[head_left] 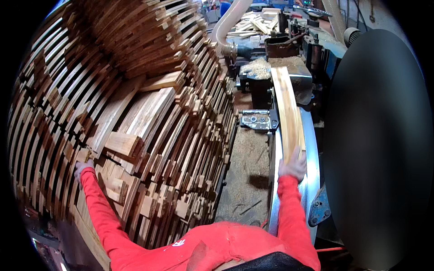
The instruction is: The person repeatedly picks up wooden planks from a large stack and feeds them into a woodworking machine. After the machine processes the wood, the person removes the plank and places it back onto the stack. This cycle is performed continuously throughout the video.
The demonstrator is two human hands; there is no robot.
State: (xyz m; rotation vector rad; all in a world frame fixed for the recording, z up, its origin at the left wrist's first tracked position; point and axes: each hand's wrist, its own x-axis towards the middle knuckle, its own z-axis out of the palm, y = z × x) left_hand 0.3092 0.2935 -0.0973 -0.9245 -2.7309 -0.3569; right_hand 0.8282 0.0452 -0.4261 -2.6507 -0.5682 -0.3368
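A pale wooden strip [287,108] lies lengthwise on the shiny metal machine bed [312,149], pointing away from me toward the machine. My right hand [293,165] presses flat on the strip's near end. My left hand [84,168] reaches out to the left into a tall stack of wooden slats [135,99] and touches the end of one slat; whether its fingers close around the slat is hidden. Both arms wear red sleeves.
Sawdust [246,167] covers the floor strip between the stack and the machine. A ribbed extraction hose [228,22] curves over the machine head [289,45]. More cut wood [255,22] lies at the far back. A dark blurred shape [379,149] fills the right side.
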